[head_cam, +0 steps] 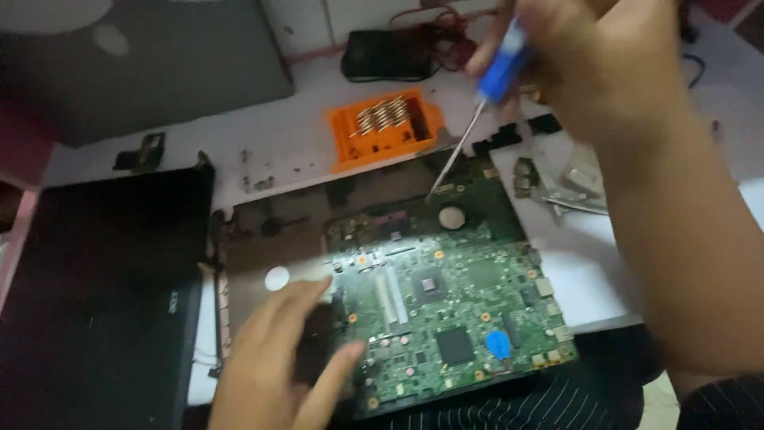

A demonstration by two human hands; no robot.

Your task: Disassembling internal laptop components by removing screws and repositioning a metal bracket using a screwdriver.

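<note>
The right hand (pixel 605 64) grips a blue-handled screwdriver (pixel 477 111), its thin steel tip on the far edge of the green board (pixel 446 295). The left hand (pixel 278 358) lies open, fingers flat on the board's near-left corner inside the laptop base (pixel 263 239). A slipping tip could likely gouge the traces. Behind, a ribbed orange plastic case (pixel 382 127) sits on the white counter (pixel 581 271).
</note>
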